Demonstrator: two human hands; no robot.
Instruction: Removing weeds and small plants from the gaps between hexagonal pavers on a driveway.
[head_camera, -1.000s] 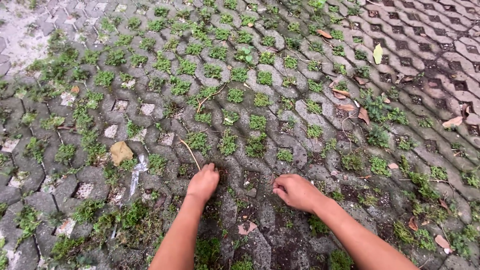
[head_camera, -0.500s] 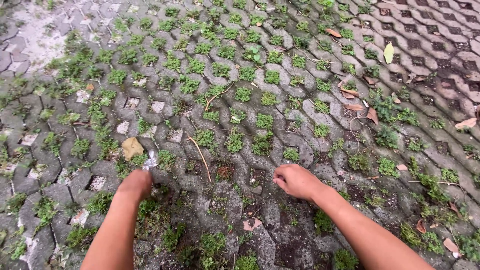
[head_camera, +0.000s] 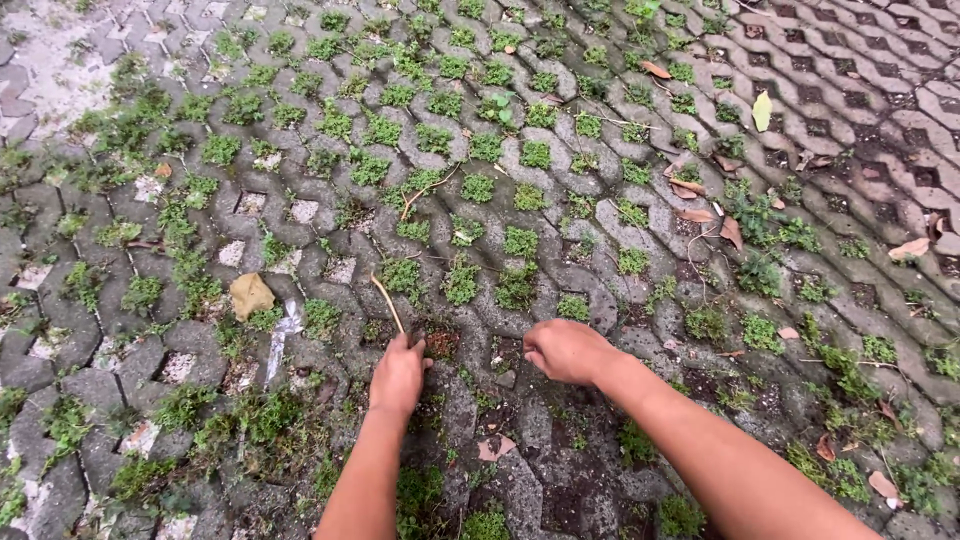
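Weeds grow in almost every hole of the grey interlocking concrete paving (head_camera: 600, 300), in small green tufts, and near the hands some holes show only dark wet soil. The left hand (head_camera: 398, 375) lies with the back up on the paving, and its fingers are bent down at the edge of a brownish soil pocket (head_camera: 440, 343). A thin straw-coloured dry twig (head_camera: 387, 303) rises slanted from just above this hand; the lower end of it meets the fingers, but I cannot tell if the fingers pinch it or only touch it. The right hand (head_camera: 563, 350) is a little apart to the right, closed into a loose fist with the knuckles towards the left hand. What is inside the fist is hidden, so it is not clear if it holds something. Just above it stands a small green weed tuft (head_camera: 572, 307) in its hole.

To the left of the left hand lies a crumpled strip of clear plastic (head_camera: 282, 335), and beside that a dry yellow-brown leaf (head_camera: 250, 295). More dry brown leaves (head_camera: 695, 214) lie to the upper right, and one pale green leaf (head_camera: 761, 110) further up. Both forearms are cut off by the lower edge of the view. The fingertips of both hands are not visible.
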